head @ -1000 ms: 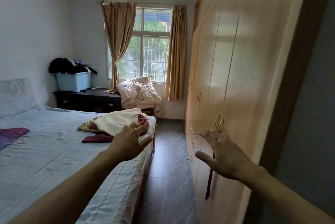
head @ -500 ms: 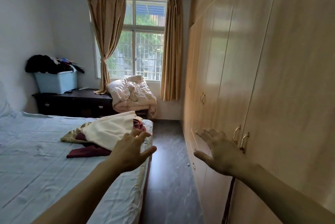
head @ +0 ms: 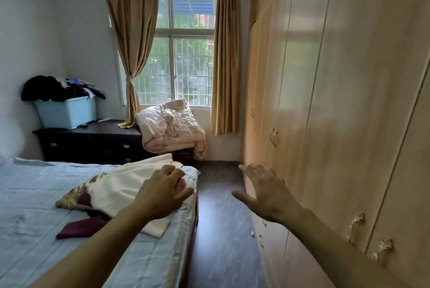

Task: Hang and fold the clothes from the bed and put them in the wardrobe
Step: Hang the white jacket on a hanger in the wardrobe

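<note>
Clothes (head: 121, 191) sit in a loose heap on the bed (head: 35, 194), near the foot corner on the wardrobe side: a cream garment on top, a patterned piece at its left edge, dark red cloth (head: 81, 228) sticking out underneath. Nothing picked up, nothing hung or folded yet.

Left hand (head: 162, 192) is open, fingers spread, empty, hovering over the near end of the heap; can't tell if it touches the fabric. Right hand (head: 265, 190) is also open and empty, held out over the floor (head: 221, 229) between bed and wardrobe (head: 325, 101), close to the doors but not on a handle. All wardrobe doors are closed.

Risks from here, as I judge them:
- Layers overlap. Grabbing the top cream piece likely drags the red one along, and the heap sits right at the mattress edge, so anything pulled loose drops to the floor.
- One-hand grab on a crumpled pile gives no control of which item or which end comes up; sorting mid-air costs time.
- Doors are shut. Carrying clothes over with both hands full leaves nothing free for the handles (head: 273, 136).
- Aisle is narrow, so a swinging door may foul the bed or the person.
- No hanger visible, so the hanging step is blocked until one turns up.
</note>
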